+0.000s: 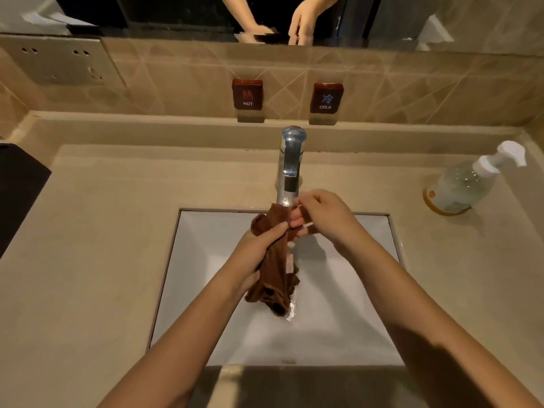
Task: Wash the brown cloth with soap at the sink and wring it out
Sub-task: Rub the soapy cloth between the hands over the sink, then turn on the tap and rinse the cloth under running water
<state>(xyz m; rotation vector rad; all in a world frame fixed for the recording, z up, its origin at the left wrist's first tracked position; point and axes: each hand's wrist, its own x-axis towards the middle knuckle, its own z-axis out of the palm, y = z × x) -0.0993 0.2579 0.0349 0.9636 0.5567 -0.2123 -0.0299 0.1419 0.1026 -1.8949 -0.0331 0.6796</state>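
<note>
From my remote seat I see both hands over the white sink (206, 290), under the chrome tap (290, 160). My left hand (256, 254) is wrapped around the brown cloth (276, 260), which hangs bunched in a long roll above the basin; its lower end dangles near the thin stream of water (293, 304) splashing on the sink floor. My right hand (321, 213) is curled at the cloth's upper end, fingers pinched there, but the cloth's top edge is tucked behind those fingers and I cannot tell how much of it they hold. The spout's mouth is hidden behind the hands.

On the tiled wall two dark plaques read "HOT" (247, 94) and "COLD" (325, 98). A clear pump soap bottle (468, 181) stands on the table (88, 231) to the right, well apart from the sink; its label is too blurred to read. A black object (17, 189) is cut off at the left edge. The mirror (176, 13) above shows only part of the hands' reflection.
</note>
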